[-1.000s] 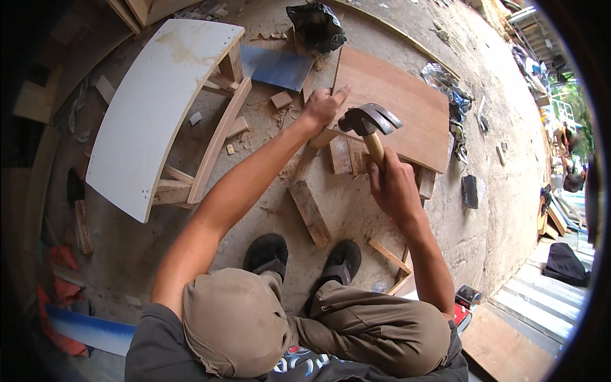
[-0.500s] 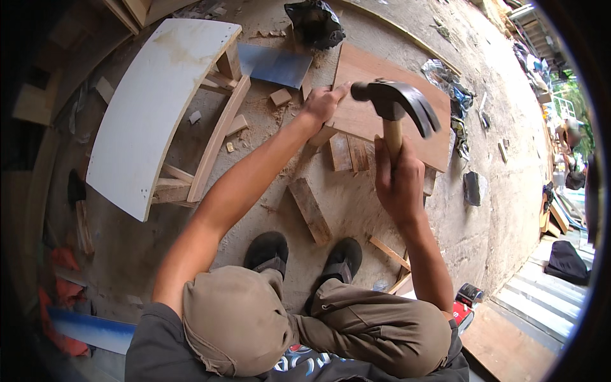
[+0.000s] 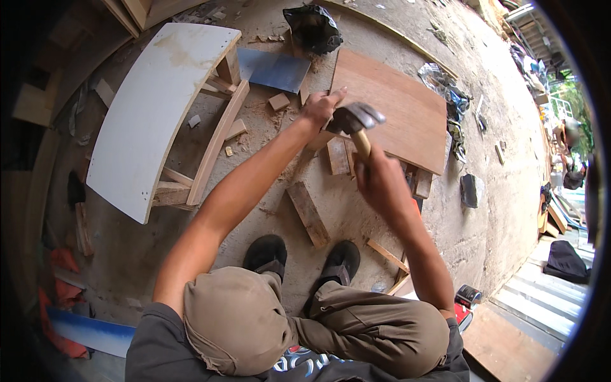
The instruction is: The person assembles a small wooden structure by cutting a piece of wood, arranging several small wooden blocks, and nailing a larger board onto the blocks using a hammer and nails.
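Observation:
My right hand point(image 3: 384, 183) is closed around the wooden handle of a claw hammer point(image 3: 356, 119). Its dark metal head, slightly blurred, is over the near left corner of a brown plywood board point(image 3: 398, 105). At that board's left edge my left hand point(image 3: 320, 108) is closed, its fingers reaching over the top beside the hammer head. Whether a nail is under the head or in those fingers is hidden. Wooden pieces point(image 3: 338, 156) show beneath the near edge of the board.
A white-topped wooden frame point(image 3: 156, 108) stands to the left. Between my feet and the board lies a wood block point(image 3: 308, 214), with offcuts point(image 3: 279, 102) scattered about. Farther off are a blue panel point(image 3: 270, 70) and a black plastic bag point(image 3: 313, 28). A grey block point(image 3: 469, 191) sits right.
The hammer has swung down and to the left, toward the corner beside my left hand. My right hand went with it, while my left hand has stayed at the board's edge.

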The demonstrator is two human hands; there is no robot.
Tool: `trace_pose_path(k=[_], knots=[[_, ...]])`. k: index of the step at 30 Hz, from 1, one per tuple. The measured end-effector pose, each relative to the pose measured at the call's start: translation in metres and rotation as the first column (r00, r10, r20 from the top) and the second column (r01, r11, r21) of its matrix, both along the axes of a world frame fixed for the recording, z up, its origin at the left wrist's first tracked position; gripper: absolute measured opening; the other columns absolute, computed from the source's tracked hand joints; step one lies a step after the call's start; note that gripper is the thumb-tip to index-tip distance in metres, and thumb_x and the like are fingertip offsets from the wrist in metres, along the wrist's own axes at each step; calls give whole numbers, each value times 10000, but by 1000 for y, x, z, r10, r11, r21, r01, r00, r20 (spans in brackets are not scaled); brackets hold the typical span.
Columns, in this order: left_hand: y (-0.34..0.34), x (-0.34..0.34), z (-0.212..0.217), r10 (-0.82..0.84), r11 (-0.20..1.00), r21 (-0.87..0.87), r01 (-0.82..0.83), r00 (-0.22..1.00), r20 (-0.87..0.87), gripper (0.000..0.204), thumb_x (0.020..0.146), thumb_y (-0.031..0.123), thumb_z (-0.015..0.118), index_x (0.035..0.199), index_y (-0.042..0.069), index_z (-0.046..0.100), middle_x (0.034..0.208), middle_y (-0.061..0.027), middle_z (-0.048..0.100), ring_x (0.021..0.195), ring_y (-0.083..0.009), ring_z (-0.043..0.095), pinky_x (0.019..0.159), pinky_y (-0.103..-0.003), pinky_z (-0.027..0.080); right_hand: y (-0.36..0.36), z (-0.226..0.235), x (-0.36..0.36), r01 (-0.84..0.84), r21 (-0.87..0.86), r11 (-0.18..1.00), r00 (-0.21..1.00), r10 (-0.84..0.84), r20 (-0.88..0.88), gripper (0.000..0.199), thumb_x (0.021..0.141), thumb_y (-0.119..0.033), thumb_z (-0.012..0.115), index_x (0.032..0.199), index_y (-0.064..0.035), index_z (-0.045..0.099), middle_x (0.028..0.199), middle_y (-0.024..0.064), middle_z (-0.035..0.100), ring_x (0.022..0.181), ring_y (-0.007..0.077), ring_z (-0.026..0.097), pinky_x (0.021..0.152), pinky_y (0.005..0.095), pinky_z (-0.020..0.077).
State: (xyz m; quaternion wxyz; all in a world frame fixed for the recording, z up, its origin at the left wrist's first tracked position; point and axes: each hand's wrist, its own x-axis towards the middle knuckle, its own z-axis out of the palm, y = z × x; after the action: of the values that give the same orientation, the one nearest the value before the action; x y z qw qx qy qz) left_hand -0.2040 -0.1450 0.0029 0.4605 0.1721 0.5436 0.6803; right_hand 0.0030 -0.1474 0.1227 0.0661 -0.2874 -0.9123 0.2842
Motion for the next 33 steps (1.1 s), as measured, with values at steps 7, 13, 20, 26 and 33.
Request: trace_pose_path(k=[7,13,20,26,33], knots=[[2,-11,-22,38,999,14,-38,998,50,430,974,416,529,929,25,701,809,-3,605,746,-122,523,713,-270,427,-12,6,-6,93,61,994,987,-84,-137,228,932,-153,592,981,39,480,709,325,621,726,515,632,654,596,487],[7,-9,-37,71,994,73,-84,985,159,538,987,456,525,1108,-44,678,930,-24,594,860,-131,497,837,-261,408,-7,18,-6,36,7,999,990,-35,-139,229,910,-135,614,957,61,506,736,329,628,740,511,636,664,580,497],[-8,-6,-46,-149,895,441,60,975,168,683,1001,612,438,1254,-2,600,1265,-100,634,1145,-140,556,1003,-272,399,0,-5,11,37,82,996,974,-17,-226,184,919,-137,635,942,24,548,713,269,618,655,460,622,580,497,481],[-60,5,-44,5,958,241,154,833,-553,866,881,723,553,1364,6,510,1293,-119,603,1236,-228,543,1078,-369,414,-20,-110,107,47,111,993,979,-24,-201,244,838,-130,719,1022,-30,595,866,216,676,754,403,674,614,441,527],[-53,-8,-31,-8,965,228,127,889,-458,838,868,530,737,1429,-21,449,1327,-129,591,1219,-196,569,1019,-326,475,-18,-197,147,-82,241,967,989,48,143,322,832,-242,743,1036,-66,566,957,127,650,800,370,680,645,460,546]])
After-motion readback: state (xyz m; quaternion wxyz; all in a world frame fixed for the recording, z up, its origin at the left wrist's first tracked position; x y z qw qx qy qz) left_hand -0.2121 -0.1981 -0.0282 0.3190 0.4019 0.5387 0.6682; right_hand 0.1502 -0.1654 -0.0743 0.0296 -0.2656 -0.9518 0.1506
